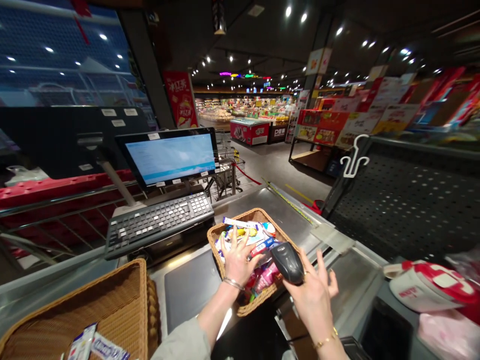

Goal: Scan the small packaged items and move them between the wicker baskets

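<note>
My left hand [238, 260] is over a wicker basket [258, 301] of small wrapped snacks. Its thumb and index finger close on the end of a red, white and blue snack packet [263, 246], while the other fingers stretch over the wrappers. My right hand [313, 290] has a black barcode scanner [288, 262] at its thumb and index finger, the other fingers spread away. The scanner's head is over the basket's right rim, close to the packet; its lower part is hidden. Beneath the packet, pink wrappers [268, 277] show in the basket.
A larger wicker basket [144, 305] at lower left holds a few blue-and-white packets [107, 347]. Behind stand a keyboard [161, 220] and a lit monitor [172, 157]. On the right are a black perforated panel [408, 200], a red-and-white container [423, 287] and a dark phone-like slab [388, 330].
</note>
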`<state>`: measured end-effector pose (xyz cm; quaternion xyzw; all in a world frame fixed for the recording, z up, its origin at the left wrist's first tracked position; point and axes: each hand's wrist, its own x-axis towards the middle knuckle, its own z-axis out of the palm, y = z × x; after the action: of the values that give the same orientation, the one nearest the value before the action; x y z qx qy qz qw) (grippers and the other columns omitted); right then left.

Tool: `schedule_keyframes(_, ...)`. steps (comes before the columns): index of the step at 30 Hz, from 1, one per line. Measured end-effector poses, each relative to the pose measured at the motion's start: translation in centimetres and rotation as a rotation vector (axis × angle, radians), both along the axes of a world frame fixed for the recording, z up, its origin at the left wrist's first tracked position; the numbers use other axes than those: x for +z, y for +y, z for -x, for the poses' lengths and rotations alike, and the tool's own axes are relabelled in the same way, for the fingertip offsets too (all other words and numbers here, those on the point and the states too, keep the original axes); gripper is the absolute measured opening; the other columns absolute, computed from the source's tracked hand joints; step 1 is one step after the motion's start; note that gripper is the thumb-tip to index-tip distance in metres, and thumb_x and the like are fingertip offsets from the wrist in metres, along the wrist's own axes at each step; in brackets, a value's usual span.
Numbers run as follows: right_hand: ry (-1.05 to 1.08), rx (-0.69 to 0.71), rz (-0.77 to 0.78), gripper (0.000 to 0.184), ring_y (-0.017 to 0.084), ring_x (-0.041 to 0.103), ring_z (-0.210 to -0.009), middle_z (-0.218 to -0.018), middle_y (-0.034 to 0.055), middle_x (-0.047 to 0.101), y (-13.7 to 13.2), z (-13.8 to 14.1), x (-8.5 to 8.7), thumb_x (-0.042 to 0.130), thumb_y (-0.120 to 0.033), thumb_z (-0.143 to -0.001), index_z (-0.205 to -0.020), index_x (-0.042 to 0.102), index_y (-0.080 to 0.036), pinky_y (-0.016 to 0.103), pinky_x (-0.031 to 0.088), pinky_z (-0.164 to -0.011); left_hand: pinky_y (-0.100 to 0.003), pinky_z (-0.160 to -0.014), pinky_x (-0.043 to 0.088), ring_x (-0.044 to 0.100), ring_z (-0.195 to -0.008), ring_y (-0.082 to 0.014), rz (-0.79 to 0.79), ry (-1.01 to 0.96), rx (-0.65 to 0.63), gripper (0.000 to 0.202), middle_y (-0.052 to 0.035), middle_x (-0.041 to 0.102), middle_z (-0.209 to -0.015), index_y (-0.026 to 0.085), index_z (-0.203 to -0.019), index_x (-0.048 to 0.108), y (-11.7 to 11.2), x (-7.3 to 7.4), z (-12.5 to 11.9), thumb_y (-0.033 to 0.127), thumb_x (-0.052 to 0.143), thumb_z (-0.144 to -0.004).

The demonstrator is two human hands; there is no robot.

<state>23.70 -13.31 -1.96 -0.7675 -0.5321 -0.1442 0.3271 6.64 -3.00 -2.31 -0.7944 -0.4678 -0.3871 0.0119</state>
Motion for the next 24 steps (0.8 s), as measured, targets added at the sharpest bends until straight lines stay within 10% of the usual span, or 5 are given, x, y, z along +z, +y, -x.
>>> schedule_keyframes(24,-0.003,0.032,-0.035,0.043,0.034,0.031,-0.143,-0.127,0.0127,0.067,0.6,0.7,0.5,0.046,-0.051,-0.088,-0.099,0.074,-0.020,0.059,0.015,-0.111,-0.071,-0.118,0.007,0.023,-0.150,-0.0371,0.106,0.104,0.219,0.055,-0.0107,0.045,-0.154,0.029,-0.139,0.056,1.1,0.9,1.4,0.044,0.065,-0.087)
